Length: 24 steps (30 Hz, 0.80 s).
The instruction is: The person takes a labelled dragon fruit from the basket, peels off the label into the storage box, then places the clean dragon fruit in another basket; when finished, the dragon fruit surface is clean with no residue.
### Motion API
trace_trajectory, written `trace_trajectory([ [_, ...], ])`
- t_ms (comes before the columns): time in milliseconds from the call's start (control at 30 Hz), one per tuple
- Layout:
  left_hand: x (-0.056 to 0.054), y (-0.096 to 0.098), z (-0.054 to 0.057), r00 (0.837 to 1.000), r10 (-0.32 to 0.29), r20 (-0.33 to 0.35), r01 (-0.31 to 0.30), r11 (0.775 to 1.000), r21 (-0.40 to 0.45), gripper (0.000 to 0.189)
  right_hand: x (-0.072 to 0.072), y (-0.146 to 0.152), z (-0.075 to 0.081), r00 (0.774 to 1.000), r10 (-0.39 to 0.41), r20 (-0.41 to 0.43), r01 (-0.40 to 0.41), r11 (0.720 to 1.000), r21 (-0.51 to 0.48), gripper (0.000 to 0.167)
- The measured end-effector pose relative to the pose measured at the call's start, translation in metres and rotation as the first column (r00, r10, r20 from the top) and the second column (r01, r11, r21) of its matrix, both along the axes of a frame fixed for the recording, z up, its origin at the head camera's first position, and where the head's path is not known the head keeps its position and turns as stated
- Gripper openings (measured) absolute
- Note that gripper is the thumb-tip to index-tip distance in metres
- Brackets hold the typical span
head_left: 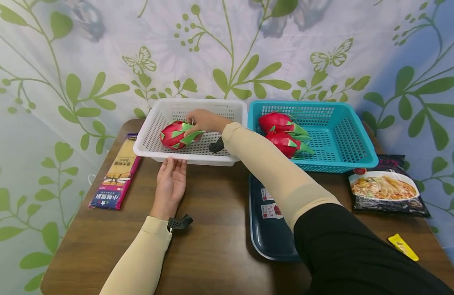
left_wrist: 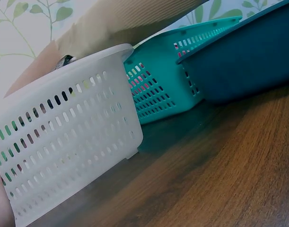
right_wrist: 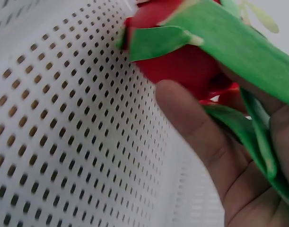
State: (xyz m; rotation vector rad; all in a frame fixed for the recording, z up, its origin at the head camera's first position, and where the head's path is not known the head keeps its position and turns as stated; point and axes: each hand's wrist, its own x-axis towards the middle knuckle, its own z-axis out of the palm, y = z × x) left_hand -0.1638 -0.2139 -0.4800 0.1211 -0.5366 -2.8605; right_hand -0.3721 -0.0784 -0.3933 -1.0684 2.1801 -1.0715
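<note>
Inside the white basket (head_left: 197, 157), my right hand (head_left: 208, 121) grips a red dragon fruit (head_left: 173, 135) by its green-leaved end. Up close in the right wrist view, the thumb lies along the red skin of the dragon fruit (right_wrist: 177, 66), with green leaves between thumb and fingers. My left hand (head_left: 170, 184) is palm up at the front wall of the white basket, its extended fingers touching just under the rim. In the left wrist view only a blurred edge of the left hand (left_wrist: 0, 203) shows beside the white basket (left_wrist: 73, 132).
A teal basket (head_left: 334, 166) with two dragon fruits (head_left: 276, 123) stands right of the white one. In front lies a dark blue tray (head_left: 274, 246) with labels, partly under my right arm. Spaghetti (head_left: 117, 172) lies left; a black noodle packet (head_left: 387, 186) and yellow sachet (head_left: 403, 246) lie right.
</note>
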Motion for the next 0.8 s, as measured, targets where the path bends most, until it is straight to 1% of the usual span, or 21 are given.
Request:
trace_trajectory([
  [67, 0.001, 0.000, 0.000, 1.000, -0.002, 0.003, 0.002, 1.000, 0.006, 0.021, 0.001, 0.005, 0.004, 0.998, -0.022, -0.064, 0.022, 1.000, 0.002, 0.040],
  [133, 0.002, 0.000, 0.000, 1.000, -0.003, 0.006, 0.003, 1.000, 0.006, 0.019, 0.003, 0.011, 0.010, 0.995, -0.050, -0.087, 0.048, 0.999, -0.019, 0.040],
  [233, 0.002, 0.000, 0.000, 1.000, -0.006, -0.002, 0.006, 1.000, 0.005, 0.017, 0.009, 0.023, 0.020, 0.994, -0.075, -0.078, 0.070, 0.995, -0.073, 0.040],
  [300, 0.002, 0.001, 0.000, 1.000, -0.005, -0.006, 0.005, 1.000, -0.003, 0.015, 0.015, 0.032, 0.026, 0.996, -0.074, -0.049, 0.068, 0.991, -0.115, 0.039],
  [333, 0.003, 0.001, 0.000, 1.000, -0.006, -0.007, 0.006, 1.000, -0.007, 0.015, 0.018, 0.037, 0.027, 0.996, -0.072, -0.058, 0.065, 0.990, -0.122, 0.039],
  [433, 0.004, 0.001, -0.001, 1.000, -0.003, -0.002, 0.003, 1.000, -0.009, 0.016, 0.032, 0.052, 0.032, 0.994, -0.057, -0.090, 0.043, 0.988, -0.151, 0.037],
  [567, 0.005, 0.001, -0.002, 1.000, 0.003, -0.001, -0.003, 1.000, -0.002, 0.020, 0.054, 0.070, 0.038, 0.986, -0.036, -0.165, 0.003, 0.981, -0.193, 0.038],
  [700, 0.004, 0.002, -0.001, 1.000, 0.012, -0.012, -0.012, 1.000, 0.008, 0.018, 0.079, 0.086, 0.047, 0.960, -0.001, -0.281, -0.063, 0.974, -0.219, 0.038],
  [767, 0.004, 0.003, 0.000, 1.000, 0.011, -0.018, -0.011, 1.000, 0.013, 0.016, 0.093, 0.094, 0.050, 0.951, 0.029, -0.308, -0.107, 0.965, -0.241, 0.037],
  [800, 0.004, 0.003, 0.001, 1.000, 0.010, -0.017, -0.010, 1.000, 0.010, 0.016, 0.100, 0.098, 0.051, 0.950, 0.048, -0.308, -0.131, 0.959, -0.253, 0.036],
])
